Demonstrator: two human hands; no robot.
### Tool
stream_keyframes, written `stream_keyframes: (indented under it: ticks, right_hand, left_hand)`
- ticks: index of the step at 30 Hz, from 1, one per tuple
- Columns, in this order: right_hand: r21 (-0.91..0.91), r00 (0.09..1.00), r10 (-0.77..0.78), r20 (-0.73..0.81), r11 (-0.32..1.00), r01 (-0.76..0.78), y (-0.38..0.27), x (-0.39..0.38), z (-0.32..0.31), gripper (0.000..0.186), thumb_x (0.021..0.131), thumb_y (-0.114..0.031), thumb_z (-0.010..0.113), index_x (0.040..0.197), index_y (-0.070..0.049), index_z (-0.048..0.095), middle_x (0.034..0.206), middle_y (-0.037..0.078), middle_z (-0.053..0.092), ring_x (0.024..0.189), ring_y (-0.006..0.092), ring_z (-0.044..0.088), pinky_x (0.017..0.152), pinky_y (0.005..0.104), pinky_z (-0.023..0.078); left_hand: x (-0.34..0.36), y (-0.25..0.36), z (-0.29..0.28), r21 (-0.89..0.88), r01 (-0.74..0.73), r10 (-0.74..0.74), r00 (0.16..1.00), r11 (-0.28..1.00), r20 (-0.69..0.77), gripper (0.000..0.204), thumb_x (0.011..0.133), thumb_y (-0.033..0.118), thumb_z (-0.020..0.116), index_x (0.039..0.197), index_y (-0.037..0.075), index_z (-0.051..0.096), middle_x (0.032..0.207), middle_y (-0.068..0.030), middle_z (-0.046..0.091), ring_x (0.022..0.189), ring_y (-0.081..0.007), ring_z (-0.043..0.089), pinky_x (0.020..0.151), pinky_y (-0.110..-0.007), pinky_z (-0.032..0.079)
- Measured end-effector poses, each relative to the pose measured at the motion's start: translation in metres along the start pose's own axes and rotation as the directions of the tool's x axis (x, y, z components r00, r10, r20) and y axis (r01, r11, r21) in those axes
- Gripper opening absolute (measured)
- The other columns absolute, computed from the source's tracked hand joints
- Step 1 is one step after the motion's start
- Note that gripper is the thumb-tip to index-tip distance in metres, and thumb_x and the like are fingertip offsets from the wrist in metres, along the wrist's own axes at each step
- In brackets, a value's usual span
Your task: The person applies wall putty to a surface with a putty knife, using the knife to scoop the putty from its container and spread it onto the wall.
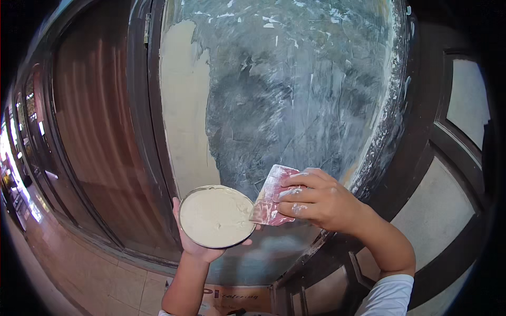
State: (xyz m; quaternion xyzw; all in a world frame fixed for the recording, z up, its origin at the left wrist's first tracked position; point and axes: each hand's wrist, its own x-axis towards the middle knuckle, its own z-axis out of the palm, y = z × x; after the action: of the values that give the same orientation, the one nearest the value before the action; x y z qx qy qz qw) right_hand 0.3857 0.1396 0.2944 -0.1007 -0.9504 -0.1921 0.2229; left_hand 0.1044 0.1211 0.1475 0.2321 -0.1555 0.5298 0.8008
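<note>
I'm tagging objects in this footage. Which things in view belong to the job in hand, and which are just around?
Part of the job, it seems:
- round container of cream paste, in the left hand
- reddish scraper, in the right hand
- grey wall, cream-coated along its left

Just around:
- reddish-brown curtain
- tiled floor
- printed sheet, low between the forearms

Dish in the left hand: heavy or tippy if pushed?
Probably heavyish: paste covers the dish almost rim to rim, depth hidden. Could tip if pushed at one edge, since only the left hand supports it. Paste likely won't slosh: its surface holds small ridges.
</note>
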Motion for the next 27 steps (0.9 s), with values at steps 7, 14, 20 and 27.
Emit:
stream_keyframes:
  ticks: [7, 14, 20, 27]
  right_hand:
    - [0.123, 0.999, -0.009, -0.043, 0.992, 0.015, 0.012, -0.011, 0.004, 0.035, 0.075, -0.005, 0.075, 0.110, -0.011, 0.075, 0.116, 0.003, 0.074, 0.123, 0.0279, 0.065, 0.098, 0.0453, 0.051]
    - [0.155, 0.997, 0.018, -0.072, 0.988, -0.007, 0.011, -0.018, 0.014, 0.033, 0.075, -0.001, 0.074, 0.107, -0.010, 0.076, 0.112, 0.004, 0.075, 0.121, 0.0297, 0.067, 0.096, 0.0467, 0.054]
    - [0.145, 0.996, 0.049, -0.080, 0.989, -0.037, 0.014, -0.012, 0.021, 0.035, 0.078, -0.004, 0.074, 0.112, -0.013, 0.076, 0.115, 0.001, 0.075, 0.121, 0.0272, 0.065, 0.100, 0.0450, 0.052]
    - [0.050, 0.978, 0.136, -0.159, 0.990, -0.130, 0.011, 0.019, 0.038, 0.034, 0.077, 0.003, 0.071, 0.107, -0.012, 0.075, 0.112, 0.002, 0.075, 0.110, 0.0250, 0.068, 0.089, 0.0402, 0.048]
  left_hand:
    - [-0.002, -0.023, 0.007, -0.003, -0.099, 0.098, 0.985, 0.995, -0.141, 0.105, 0.090, 0.090, 0.037, 0.162, 0.013, 0.035, 0.161, -0.0269, 0.039, 0.135, -0.0639, 0.046, 0.086, -0.085, 0.051]
    - [0.000, -0.031, 0.005, 0.064, -0.082, 0.093, 0.977, 0.995, -0.191, 0.105, 0.090, 0.089, 0.038, 0.161, 0.012, 0.035, 0.160, -0.0273, 0.040, 0.135, -0.0625, 0.048, 0.081, -0.085, 0.053]
    - [0.009, -0.024, 0.001, 0.098, -0.058, 0.074, 0.984, 0.994, -0.165, 0.112, 0.088, 0.093, 0.034, 0.162, 0.009, 0.033, 0.158, -0.0329, 0.039, 0.123, -0.0716, 0.051, 0.080, -0.081, 0.056]
    - [0.002, 0.011, -0.015, 0.058, 0.041, -0.042, 0.999, 0.997, 0.019, 0.120, 0.081, 0.100, 0.032, 0.162, 0.012, 0.033, 0.158, -0.0315, 0.041, 0.128, -0.0686, 0.049, 0.089, -0.081, 0.052]
